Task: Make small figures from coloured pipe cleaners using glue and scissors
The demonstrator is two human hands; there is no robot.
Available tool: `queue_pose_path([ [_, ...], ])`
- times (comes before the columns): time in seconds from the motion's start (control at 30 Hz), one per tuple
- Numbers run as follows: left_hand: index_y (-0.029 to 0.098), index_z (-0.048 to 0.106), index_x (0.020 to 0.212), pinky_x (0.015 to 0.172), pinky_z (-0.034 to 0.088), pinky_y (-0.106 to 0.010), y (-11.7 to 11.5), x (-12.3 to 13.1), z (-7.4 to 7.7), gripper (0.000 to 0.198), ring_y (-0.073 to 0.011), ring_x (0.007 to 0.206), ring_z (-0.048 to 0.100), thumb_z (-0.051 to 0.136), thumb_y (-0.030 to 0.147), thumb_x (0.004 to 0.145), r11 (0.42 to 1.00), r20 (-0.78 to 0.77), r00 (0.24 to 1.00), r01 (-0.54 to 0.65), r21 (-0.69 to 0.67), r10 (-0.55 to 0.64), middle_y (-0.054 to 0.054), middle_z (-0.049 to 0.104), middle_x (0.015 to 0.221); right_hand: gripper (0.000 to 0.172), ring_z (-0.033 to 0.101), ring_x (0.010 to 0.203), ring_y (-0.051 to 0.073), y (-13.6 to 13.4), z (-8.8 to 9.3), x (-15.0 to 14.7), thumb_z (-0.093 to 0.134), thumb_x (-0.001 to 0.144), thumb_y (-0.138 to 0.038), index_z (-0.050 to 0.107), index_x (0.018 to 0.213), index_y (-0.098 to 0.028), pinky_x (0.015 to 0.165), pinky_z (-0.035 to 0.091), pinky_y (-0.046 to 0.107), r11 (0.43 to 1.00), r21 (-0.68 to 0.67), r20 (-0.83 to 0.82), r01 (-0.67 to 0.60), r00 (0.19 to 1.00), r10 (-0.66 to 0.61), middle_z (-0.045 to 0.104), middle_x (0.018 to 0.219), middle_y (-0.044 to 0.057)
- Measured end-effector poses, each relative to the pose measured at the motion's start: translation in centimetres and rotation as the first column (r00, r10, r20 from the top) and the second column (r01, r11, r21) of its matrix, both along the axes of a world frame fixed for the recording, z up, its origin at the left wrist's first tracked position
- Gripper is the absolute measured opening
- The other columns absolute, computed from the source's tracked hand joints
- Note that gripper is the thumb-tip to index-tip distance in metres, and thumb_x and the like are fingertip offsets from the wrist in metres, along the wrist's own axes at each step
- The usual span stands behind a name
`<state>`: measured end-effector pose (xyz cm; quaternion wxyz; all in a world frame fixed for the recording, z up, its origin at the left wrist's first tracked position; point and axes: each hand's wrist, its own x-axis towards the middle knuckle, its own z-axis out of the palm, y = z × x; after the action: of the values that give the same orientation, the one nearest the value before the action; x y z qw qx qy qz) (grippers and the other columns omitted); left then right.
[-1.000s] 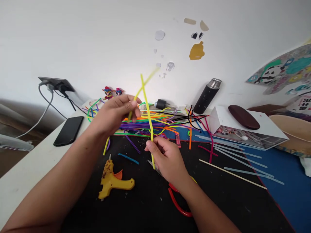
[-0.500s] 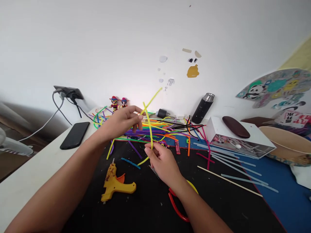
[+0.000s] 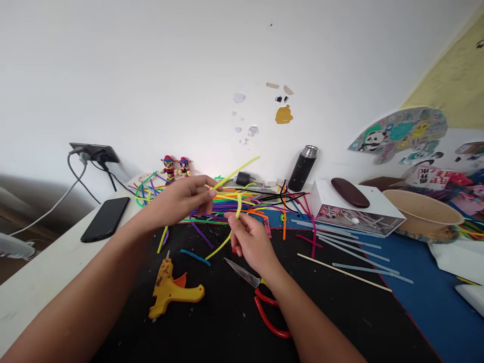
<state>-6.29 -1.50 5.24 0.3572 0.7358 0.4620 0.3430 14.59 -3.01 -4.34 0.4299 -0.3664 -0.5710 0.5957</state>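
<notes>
My left hand (image 3: 187,199) pinches a yellow pipe cleaner (image 3: 239,170) between thumb and fingers, its free end slanting up to the right. Lower and to the right, my right hand (image 3: 252,244) is closed on a second yellow pipe cleaner (image 3: 238,205), whose top stands up above the thumb. The two pieces look apart. A strand of yellow (image 3: 219,247) runs down-left beside the right hand; whether it belongs to the held piece, I cannot tell. Red-handled scissors (image 3: 247,276) lie below that hand, partly hidden by the wrist.
A yellow glue gun (image 3: 176,291) and a twisted blue piece (image 3: 195,256) lie on the black mat. Behind the hands spreads a pile of coloured pipe cleaners (image 3: 227,205). Glue sticks (image 3: 363,252), a wooden stick (image 3: 344,272), a black flask (image 3: 302,169) and a phone (image 3: 106,219) surround the work.
The view has turned right. The two yellow pieces crossed before and now stand apart; the right one shows less length above the hand. More of the scissors is uncovered.
</notes>
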Motion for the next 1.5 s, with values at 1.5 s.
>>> queue_pose_path([
  [1.5, 0.021, 0.059, 0.107, 0.058, 0.048, -0.026, 2.3, 0.2, -3.4, 0.025, -0.0144, 0.059, 0.065, 0.059, 0.044, 0.097, 0.976, -0.063, 0.986, 0.141, -0.164, -0.153, 0.000, 0.074, 0.073, 0.061, 0.072, 0.063, 0.015, 3.6, 0.6, 3.8, 0.068, 0.091, -0.063, 0.062, 0.136, -0.023, 0.034, 0.038, 0.019, 0.877, 0.153, -0.096, 0.455, 0.890, -0.445, 0.072, 0.115, 0.009],
])
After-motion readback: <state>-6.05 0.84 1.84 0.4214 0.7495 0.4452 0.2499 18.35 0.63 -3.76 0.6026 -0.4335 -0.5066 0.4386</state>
